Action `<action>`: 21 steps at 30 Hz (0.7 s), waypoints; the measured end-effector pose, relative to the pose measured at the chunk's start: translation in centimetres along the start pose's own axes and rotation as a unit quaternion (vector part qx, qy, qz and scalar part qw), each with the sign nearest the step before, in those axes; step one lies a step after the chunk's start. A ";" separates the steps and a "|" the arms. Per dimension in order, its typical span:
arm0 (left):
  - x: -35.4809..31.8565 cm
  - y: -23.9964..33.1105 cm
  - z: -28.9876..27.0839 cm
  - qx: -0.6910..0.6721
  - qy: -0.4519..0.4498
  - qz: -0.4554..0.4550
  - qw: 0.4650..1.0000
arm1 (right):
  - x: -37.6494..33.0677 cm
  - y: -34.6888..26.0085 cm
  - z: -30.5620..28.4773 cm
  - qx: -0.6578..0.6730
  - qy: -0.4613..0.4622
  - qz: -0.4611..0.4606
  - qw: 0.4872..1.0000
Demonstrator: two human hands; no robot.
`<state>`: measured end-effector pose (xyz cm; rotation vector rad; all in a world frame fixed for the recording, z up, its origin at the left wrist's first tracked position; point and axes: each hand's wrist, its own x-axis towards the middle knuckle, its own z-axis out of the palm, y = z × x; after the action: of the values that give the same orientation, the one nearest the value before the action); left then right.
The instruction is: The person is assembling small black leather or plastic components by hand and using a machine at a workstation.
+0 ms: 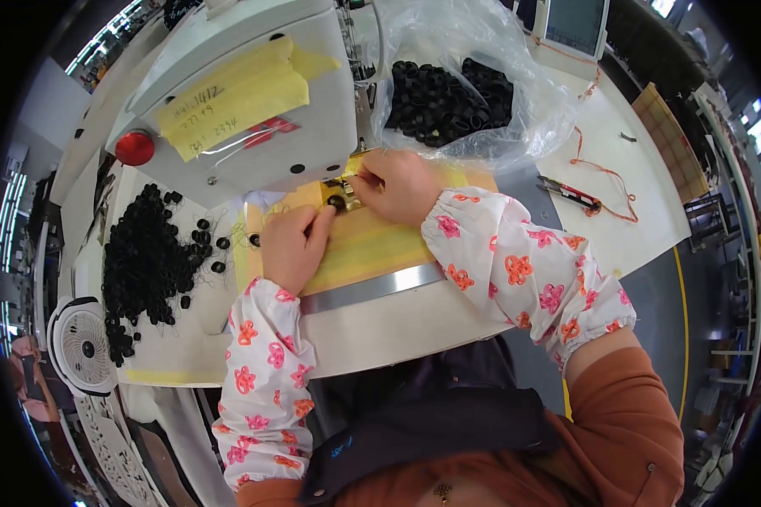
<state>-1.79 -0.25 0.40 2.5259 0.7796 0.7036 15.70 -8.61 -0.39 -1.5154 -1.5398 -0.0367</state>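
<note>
A white sewing machine [254, 101] stands in front of me, its needle area between my hands. My left hand [294, 248] is closed on the yellow-taped work surface [372, 258], its fingertips at a small black fabric loop [336, 203] next to the metal sewing plate. Beside the needle area, my right hand [402, 188] has thumb and finger pinched together; whatever lies between them is too small to make out. Black loops with trailing threads lie in a pile [148, 253] left of my left hand. Floral sleeve covers are on both forearms.
A clear plastic bag [524, 118] full of black loops [444, 101] lies beyond my right hand. Thread snips [571, 194] on an orange cord rest at the right. A red button [134, 148] sits on the machine. A white fan [84, 346] is beside the table's left edge.
</note>
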 end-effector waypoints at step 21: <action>-2.1 -4.1 -2.2 0.137 0.205 0.091 0.965 | 1.8 3.7 -1.5 -0.263 -0.034 -0.040 0.963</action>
<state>-6.23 2.09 -0.69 2.7615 0.8316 1.2923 19.82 -7.31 -0.53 -1.8731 -1.7321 -0.4785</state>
